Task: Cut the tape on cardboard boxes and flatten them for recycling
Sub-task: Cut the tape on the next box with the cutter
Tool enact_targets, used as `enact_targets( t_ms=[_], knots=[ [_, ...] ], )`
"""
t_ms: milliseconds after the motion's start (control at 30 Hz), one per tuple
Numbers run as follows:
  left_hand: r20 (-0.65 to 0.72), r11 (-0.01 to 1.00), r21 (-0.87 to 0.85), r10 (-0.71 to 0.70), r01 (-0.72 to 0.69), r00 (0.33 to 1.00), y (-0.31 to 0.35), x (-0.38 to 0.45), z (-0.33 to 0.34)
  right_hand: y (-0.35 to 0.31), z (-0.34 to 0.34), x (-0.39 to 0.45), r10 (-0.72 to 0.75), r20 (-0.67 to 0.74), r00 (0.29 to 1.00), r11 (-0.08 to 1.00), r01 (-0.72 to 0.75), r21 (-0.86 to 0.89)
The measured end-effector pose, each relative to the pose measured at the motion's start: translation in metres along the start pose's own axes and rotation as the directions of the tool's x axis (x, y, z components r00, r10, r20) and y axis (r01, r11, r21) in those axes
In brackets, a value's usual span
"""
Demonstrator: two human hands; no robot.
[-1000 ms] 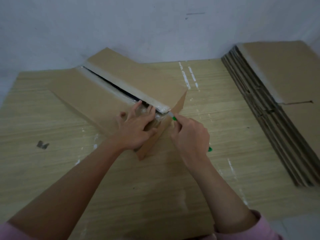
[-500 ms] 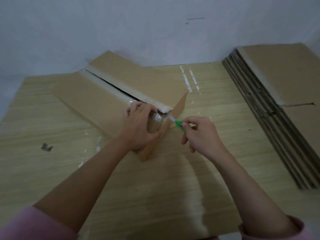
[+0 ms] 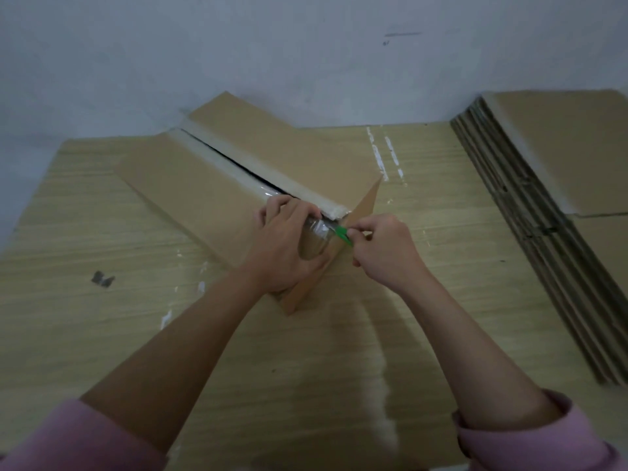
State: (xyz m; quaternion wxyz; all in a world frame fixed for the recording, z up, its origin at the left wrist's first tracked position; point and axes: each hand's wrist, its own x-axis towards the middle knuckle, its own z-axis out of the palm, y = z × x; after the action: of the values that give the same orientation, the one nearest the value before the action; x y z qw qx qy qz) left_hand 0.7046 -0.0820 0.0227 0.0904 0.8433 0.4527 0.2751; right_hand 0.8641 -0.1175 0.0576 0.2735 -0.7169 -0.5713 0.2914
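Where the left hand (image 3: 283, 248) curls over the near end of the box (image 3: 217, 185), I lose the clear tape (image 3: 319, 232) beneath its fingers. I count one box, lying slantwise on the counter (image 3: 102, 334) with its top seam slit open. My right hand (image 3: 384, 251) pinches one green cutter (image 3: 343, 234) at that end; its blade seems hidden. One stack of flattened boxes (image 3: 543, 205) runs off frame right.

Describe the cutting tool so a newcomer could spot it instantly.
On the wooden floor lies a long cardboard box, slit open along its top. At its near end, the right hand pinches a small cutter, the only bright green thing here.
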Motion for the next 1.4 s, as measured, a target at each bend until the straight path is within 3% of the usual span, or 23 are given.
enact_targets(
  t_ms=[267, 567, 667, 833, 933, 1033, 1133, 1233, 1300, 1400],
  knots=[
    [-0.02, 1.0, -0.005, -0.006, 0.006, 1.0, -0.001, 0.002, 0.003, -0.002, -0.009, 0.012, -0.023, 0.065, 0.998, 0.988, 0.033, -0.153],
    [-0.026, 1.0, -0.024, -0.019, 0.019, 0.999, -0.002, 0.005, 0.004, -0.006, -0.016, 0.009, -0.069, 0.281, 0.957, 0.994, 0.091, -0.064],
    [0.01, 1.0, -0.018, -0.008, 0.008, 1.0, -0.004, 0.006, 0.005, 0.001, -0.01, 0.001, -0.06, 0.226, 0.972, 0.998, 0.055, 0.032],
    [0.108, 0.992, -0.119, -0.037, 0.049, 0.993, -0.006, 0.005, -0.004, 0.031, -0.012, -0.016, -0.049, 0.032, 0.998, 0.998, 0.048, 0.026],
    [0.235, 0.986, -0.163, 0.002, 0.037, 0.972, -0.011, 0.003, -0.016, 0.048, -0.024, -0.028, -0.022, -0.085, 0.996, 0.98, 0.038, 0.197],
    [0.473, 0.961, -0.274, 0.171, -0.04, 0.864, -0.017, 0.0, -0.039, 0.045, -0.038, -0.025, -0.053, -0.19, 0.98, 0.951, 0.107, 0.289],
    [0.595, 0.923, -0.381, 0.197, 0.057, 0.78, -0.019, 0.004, -0.064, 0.031, -0.041, -0.006, -0.088, -0.205, 0.975, 0.989, 0.11, 0.098],
    [0.496, 0.943, -0.292, 0.003, 0.163, 0.868, -0.022, 0.012, -0.077, 0.019, -0.03, 0.017, -0.047, -0.14, 0.989, 0.991, 0.028, -0.134],
    [0.308, 0.929, -0.238, -0.204, 0.283, 0.929, -0.026, 0.017, -0.077, 0.01, -0.018, 0.023, -0.007, -0.015, 1.0, 0.992, 0.006, -0.123],
    [-0.002, 0.893, -0.059, -0.448, 0.447, 0.894, -0.033, 0.019, -0.068, 0.002, 0.0, 0.014, 0.033, 0.069, 0.997, 0.996, -0.028, -0.084]
  ],
)
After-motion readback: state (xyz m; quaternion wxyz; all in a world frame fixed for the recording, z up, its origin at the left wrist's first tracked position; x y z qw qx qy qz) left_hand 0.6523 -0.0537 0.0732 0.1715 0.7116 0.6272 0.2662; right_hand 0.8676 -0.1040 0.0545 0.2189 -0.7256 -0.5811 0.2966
